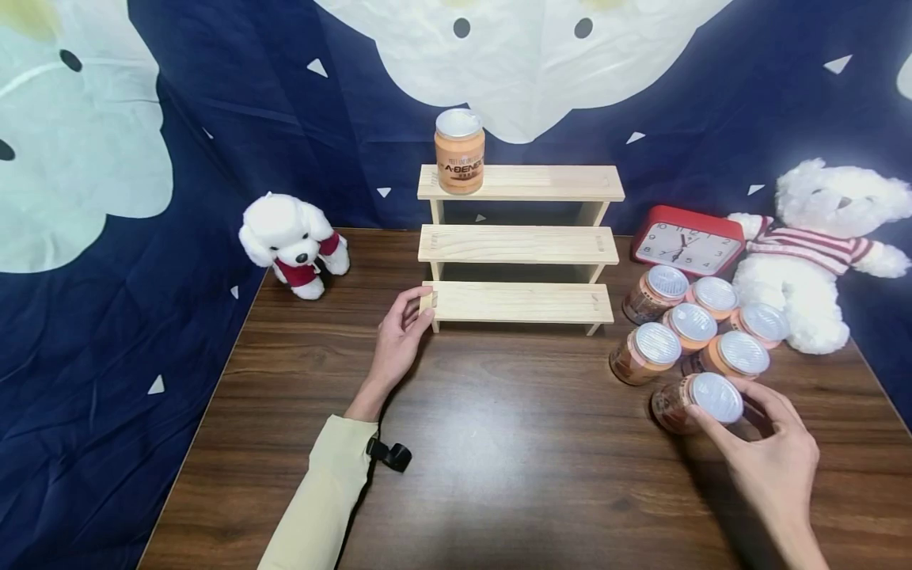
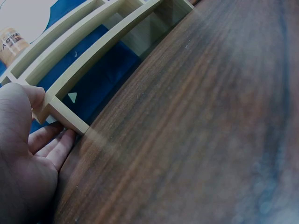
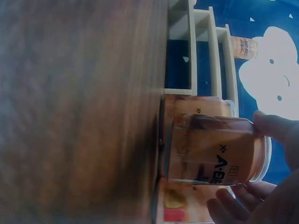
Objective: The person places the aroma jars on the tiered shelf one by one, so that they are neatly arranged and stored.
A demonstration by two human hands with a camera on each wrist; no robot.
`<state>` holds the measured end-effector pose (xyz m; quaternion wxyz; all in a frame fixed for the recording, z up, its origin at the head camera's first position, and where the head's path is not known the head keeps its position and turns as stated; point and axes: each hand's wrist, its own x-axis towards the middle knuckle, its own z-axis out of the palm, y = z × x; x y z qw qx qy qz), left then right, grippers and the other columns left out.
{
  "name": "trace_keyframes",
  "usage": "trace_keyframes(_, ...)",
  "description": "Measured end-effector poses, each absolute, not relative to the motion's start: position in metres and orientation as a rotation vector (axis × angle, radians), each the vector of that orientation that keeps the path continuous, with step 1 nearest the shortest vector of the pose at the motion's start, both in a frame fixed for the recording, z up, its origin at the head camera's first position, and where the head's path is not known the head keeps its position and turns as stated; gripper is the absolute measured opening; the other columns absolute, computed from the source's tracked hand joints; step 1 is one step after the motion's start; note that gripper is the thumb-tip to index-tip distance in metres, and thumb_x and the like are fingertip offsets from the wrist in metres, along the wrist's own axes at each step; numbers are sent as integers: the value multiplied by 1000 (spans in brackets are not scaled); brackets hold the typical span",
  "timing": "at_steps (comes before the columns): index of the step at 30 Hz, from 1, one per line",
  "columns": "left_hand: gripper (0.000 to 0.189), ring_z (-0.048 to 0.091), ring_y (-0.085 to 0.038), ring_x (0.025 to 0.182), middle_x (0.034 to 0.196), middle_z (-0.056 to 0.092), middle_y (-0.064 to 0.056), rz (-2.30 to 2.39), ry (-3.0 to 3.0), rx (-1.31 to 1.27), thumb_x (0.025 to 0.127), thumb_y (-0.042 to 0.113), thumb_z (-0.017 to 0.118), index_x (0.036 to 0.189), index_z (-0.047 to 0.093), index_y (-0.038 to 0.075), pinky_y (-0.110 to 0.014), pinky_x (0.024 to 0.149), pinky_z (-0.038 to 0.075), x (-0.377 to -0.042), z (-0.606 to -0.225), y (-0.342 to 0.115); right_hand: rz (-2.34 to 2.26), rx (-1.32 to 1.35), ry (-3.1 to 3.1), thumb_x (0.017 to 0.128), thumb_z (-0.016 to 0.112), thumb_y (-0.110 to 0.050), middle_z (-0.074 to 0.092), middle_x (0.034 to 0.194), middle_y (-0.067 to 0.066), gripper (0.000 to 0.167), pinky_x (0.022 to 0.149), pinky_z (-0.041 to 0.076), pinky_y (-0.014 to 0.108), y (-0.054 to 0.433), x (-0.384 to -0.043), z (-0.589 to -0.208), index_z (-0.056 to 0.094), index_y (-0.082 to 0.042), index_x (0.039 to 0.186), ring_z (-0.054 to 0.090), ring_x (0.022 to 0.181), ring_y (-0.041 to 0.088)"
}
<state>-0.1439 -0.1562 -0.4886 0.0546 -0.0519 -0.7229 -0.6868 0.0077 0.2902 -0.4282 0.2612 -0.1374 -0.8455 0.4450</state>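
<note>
My left hand (image 1: 400,336) grips the left end of the lowest step of a three-tier wooden shelf (image 1: 520,302). In the left wrist view the thumb lies by the step's corner and the fingers by its side leg. On the top tier, at the left, stands an orange-labelled jar (image 1: 460,154) with a clear lid. My right hand (image 1: 777,451) holds another such jar (image 3: 215,151) near its lid, thumb on one side and fingers on the other. Several similar jars (image 1: 644,356) stand grouped just behind it, right of the shelf.
A red alarm clock (image 1: 687,241) and a white teddy bear (image 1: 819,245) in a striped top are behind the jars. A white toy dog (image 1: 295,241) in red sits left of the shelf. Dark blue patterned cloth (image 1: 285,119) hangs behind the brown wooden table (image 1: 484,475).
</note>
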Motion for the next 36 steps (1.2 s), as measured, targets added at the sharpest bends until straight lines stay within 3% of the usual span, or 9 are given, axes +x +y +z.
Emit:
trace_keyframes(5, 39, 63, -29, 140, 150, 66, -23, -2083, -2190, -160, 112, 3, 64, 150, 61, 1, -23, 114, 53, -144, -488, -156, 1259, -420, -2255, 71, 97, 15, 75, 108, -27, 60, 81, 54, 2, 287, 10, -417, 79, 2, 128, 71, 97, -11)
trace_keyframes(18, 39, 62, -29, 141, 151, 66, -22, -2078, -2198, -155, 112, 3, 64, 150, 61, 0, -23, 115, 52, -145, -488, -155, 1222, -295, -2198, 69, 92, 23, 77, 112, -15, 64, 86, 56, 5, 282, 11, -382, 76, 8, 129, 74, 96, -4)
trace_keyframes(24, 38, 62, -28, 141, 151, 66, -22, -2069, -2203, -156, 112, 4, 64, 150, 61, 1, -23, 114, 53, -145, -490, -156, 1257, -240, -2149, 71, 89, 25, 79, 123, -6, 62, 89, 58, 8, 278, 0, -374, 74, 12, 130, 73, 102, 3)
trace_keyframes(30, 39, 62, -29, 141, 151, 66, -22, -2071, -2201, -159, 112, 5, 65, 151, 61, 1, -23, 114, 53, -145, -489, -157, 1333, -185, -2066, 71, 87, 25, 80, 116, -6, 58, 86, 57, 8, 273, -13, -370, 75, 12, 126, 73, 98, 5)
trace_keyframes(36, 39, 62, -30, 141, 151, 66, -22, -2080, -2199, -161, 112, 5, 65, 151, 61, 1, -22, 113, 54, -144, -488, -156, 1398, -9, -1999, 73, 86, 22, 80, 120, 0, 54, 90, 55, 14, 267, -28, -364, 74, 16, 126, 71, 104, 9)
